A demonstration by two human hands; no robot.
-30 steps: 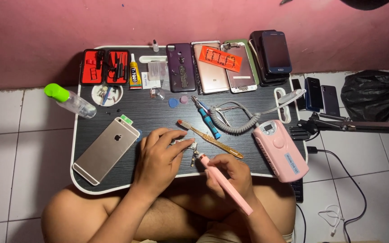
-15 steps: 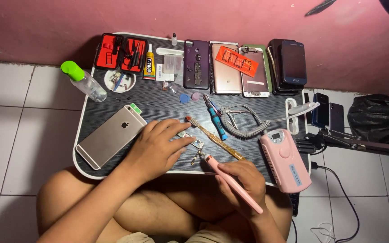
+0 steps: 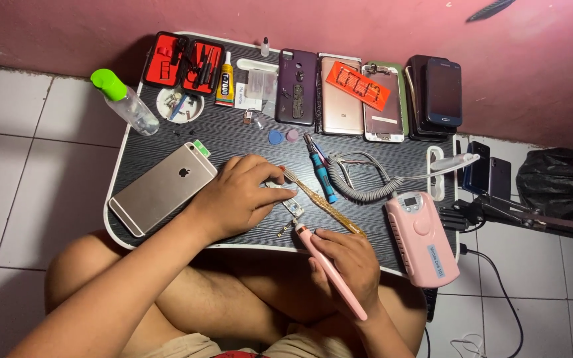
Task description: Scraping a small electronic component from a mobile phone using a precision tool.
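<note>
My left hand point(image 3: 240, 195) presses a small circuit board point(image 3: 292, 207) down on the black lap table point(image 3: 233, 142), fingertips pinching its upper end. My right hand point(image 3: 349, 262) grips a pink pen-shaped rotary tool point(image 3: 329, 268) like a pencil, its tip near the board's lower end and a small metal part point(image 3: 285, 230). A coiled grey cord point(image 3: 366, 189) runs to the pink control box point(image 3: 422, 238) at the right. A gold toothbrush-like brush point(image 3: 326, 207) lies just right of the board.
A gold phone point(image 3: 160, 189) lies face down at left. Along the back: a red tool case point(image 3: 184, 63), glue tube point(image 3: 225, 79), clear bottle with green cap point(image 3: 124, 99), small dish point(image 3: 179, 104), several opened phones point(image 3: 339, 96), blue screwdriver point(image 3: 319, 176). Black bag point(image 3: 558, 182) on the tiled floor, right.
The view has shifted, so the table sits lower and further right in frame. Both hands stay on the board and the pink tool, with its tip close to the board.
</note>
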